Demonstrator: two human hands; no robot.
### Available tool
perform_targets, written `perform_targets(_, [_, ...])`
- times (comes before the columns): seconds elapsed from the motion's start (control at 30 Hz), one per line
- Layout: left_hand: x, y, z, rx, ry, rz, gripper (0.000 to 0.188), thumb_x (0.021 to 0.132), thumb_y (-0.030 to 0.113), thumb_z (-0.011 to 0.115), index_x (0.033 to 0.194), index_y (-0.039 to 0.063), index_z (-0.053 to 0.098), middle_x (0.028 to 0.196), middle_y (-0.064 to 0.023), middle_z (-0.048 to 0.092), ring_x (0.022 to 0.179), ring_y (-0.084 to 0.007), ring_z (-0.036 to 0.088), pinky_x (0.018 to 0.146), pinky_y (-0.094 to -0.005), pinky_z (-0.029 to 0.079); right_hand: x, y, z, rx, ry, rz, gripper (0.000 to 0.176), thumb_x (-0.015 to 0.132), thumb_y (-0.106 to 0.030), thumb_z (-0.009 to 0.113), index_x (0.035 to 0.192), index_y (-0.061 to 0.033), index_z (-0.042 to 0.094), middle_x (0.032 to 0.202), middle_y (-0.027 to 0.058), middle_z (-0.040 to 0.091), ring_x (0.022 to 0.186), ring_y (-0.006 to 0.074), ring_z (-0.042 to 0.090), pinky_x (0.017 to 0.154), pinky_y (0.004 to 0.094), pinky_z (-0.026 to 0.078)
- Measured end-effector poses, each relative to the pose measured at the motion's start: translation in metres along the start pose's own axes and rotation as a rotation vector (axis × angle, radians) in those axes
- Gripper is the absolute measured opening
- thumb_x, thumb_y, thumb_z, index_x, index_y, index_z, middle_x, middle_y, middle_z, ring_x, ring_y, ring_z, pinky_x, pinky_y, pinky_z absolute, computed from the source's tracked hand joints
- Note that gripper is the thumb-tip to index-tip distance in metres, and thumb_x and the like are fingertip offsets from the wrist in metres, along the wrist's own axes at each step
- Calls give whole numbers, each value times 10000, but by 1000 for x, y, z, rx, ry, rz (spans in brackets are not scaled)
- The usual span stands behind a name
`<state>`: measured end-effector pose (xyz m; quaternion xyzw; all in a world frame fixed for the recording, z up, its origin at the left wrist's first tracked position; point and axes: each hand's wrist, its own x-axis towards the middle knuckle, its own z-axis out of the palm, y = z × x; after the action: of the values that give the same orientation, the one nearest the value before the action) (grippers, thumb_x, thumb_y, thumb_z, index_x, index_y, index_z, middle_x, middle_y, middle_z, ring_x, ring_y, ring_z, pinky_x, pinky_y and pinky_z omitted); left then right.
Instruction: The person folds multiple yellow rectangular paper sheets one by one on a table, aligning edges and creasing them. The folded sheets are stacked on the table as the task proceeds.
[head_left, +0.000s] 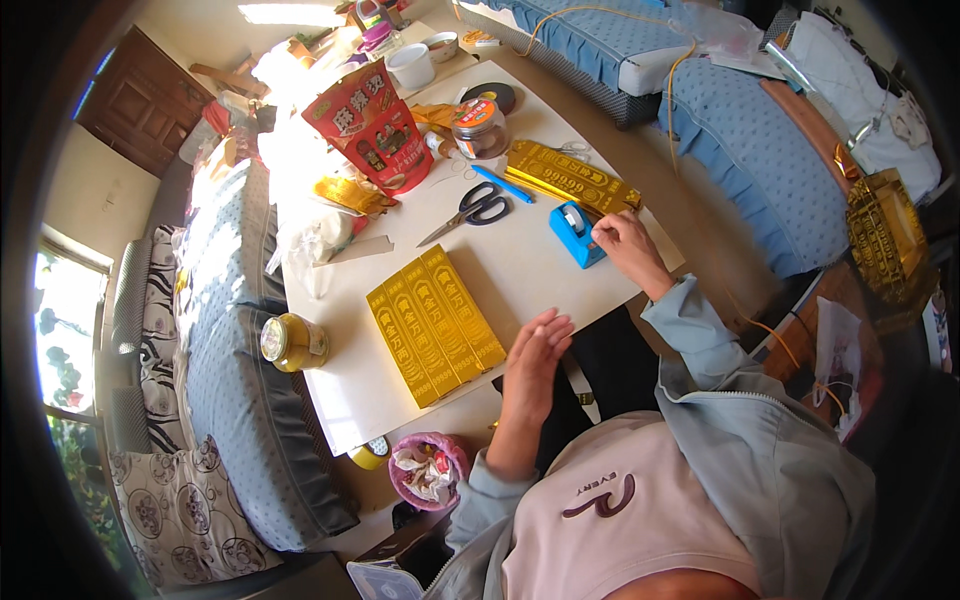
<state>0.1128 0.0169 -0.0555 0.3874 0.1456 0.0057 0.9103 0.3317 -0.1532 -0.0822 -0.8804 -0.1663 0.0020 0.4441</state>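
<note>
My right hand (630, 247) is at the edge of a blue tape dispenser (576, 236), thumb and fingers bent close together. Whether a strip of tape is between them is too small to tell. My left hand (534, 356) is raised at the table's near edge, palm turned inward, holding nothing. Just left of it lies a block of gold printed paper boxes (435, 326), several long strips side by side. More gold printed pieces (566, 176) lie stacked beyond the dispenser. Black-handled scissors (472, 214) and a blue pen (502, 184) rest between the two gold groups.
A glass jar (294, 343) stands by the table's left edge. Farther back are a red food pouch (369, 127), a lidded plastic jar (480, 129) and a white tub (410, 66). Below the table edge sit a pink waste bin (397, 484) and a tape roll (369, 454). Blue-covered sofas (240, 360) flank the table.
</note>
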Motion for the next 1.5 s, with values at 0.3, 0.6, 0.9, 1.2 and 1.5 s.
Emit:
perform_targets(0.3, [133,-47,55,-267,153,-299,472,1078,308,445,1390,-40,510,1372,-155,594,1297,-283,552,1159,-407,401,8,-2,1,217,-99,121,249,923,-249,739,905,-5,692,1108,135,611,1037,262,622,920,371,506])
perform_targets(0.6, [138,-58,52,-346,245,-297,466,1022,316,514,1306,-50,559,1326,-164,637,1250,-299,604,1100,-396,465,-89,8,-40,739,-177,67,118,988,-112,706,968,-16,639,1086,31,596,982,89,581,870,257,493])
perform_targets(0.9, [150,-73,55,-293,371,-283,351,994,302,677,1239,56,629,1219,-64,712,1085,-196,693,897,-302,541,-180,28,-96,826,-352,290,94,1013,-78,662,944,-40,612,1063,26,564,828,72,526,734,234,453])
perform_targets(1.2, [158,-97,56,-176,489,-153,185,963,221,761,1058,81,687,986,-26,754,874,-112,707,683,-231,482,-186,43,-78,717,-371,309,92,1012,-91,666,954,-38,618,989,21,609,784,68,527,702,231,451])
perform_targets(1.5, [119,-64,89,-216,437,196,123,976,117,722,1008,32,638,935,-49,685,829,-117,635,743,-246,491,-179,29,-82,754,-409,313,104,1010,-115,669,970,-31,623,998,33,625,838,80,557,755,235,470])
